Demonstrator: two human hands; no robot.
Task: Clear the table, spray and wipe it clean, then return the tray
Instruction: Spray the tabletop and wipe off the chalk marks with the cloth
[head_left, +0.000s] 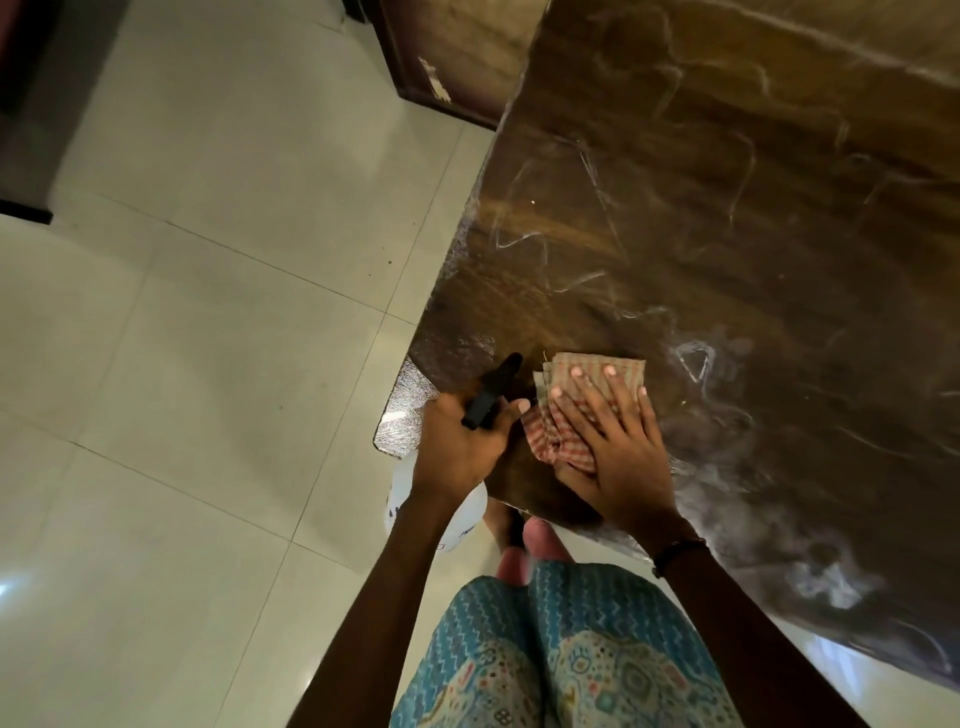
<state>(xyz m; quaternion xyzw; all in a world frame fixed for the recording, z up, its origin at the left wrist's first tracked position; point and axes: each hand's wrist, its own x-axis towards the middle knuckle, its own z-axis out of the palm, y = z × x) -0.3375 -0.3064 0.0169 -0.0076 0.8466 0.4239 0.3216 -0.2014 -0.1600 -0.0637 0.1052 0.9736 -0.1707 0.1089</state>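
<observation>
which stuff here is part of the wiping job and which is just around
Part of the job:
- checked cloth, pressed flat under the right hand
- spray bottle, its black head gripped by the left hand
- table, streaked from wiping

Just around:
- tiled floor
- dark cabinet beyond the table
</observation>
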